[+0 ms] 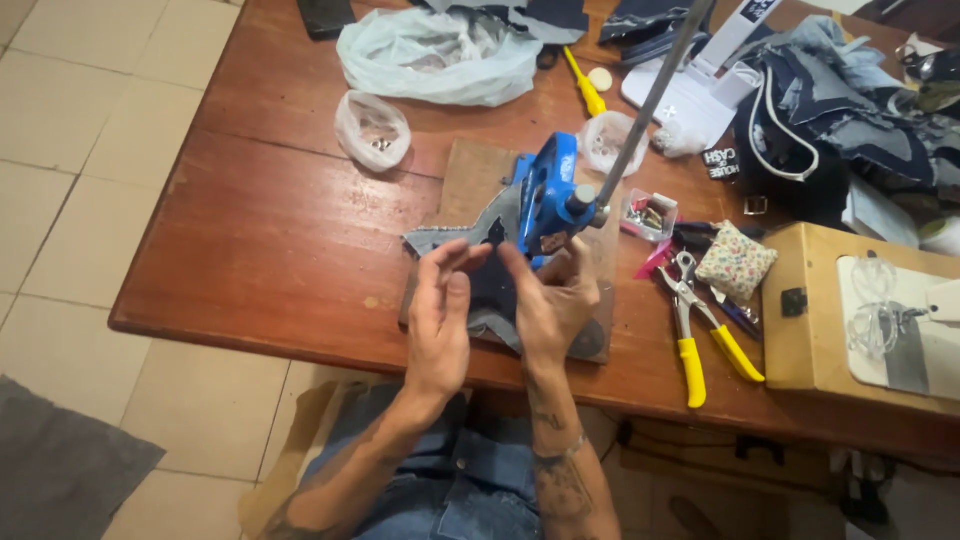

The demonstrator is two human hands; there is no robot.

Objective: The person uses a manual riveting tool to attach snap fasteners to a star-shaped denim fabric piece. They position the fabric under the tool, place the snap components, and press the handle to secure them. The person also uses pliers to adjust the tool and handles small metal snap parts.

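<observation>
A blue hand press (545,195) with a long grey lever (650,95) stands on a brown board (470,170) on the wooden table (260,240). A piece of grey-blue denim (455,238) lies under the press head. My left hand (440,320) and my right hand (550,300) are side by side just in front of the press, fingers pinching the denim edge below the head. Part of the denim is hidden beneath my palms.
Yellow-handled pliers (700,340) and a floral pincushion (737,262) lie to the right, beside a sewing machine (870,310). Small plastic bags (372,128) of metal fittings, a yellow screwdriver (583,85), a small clear box (650,215) and heaped denim pieces (850,100) fill the back.
</observation>
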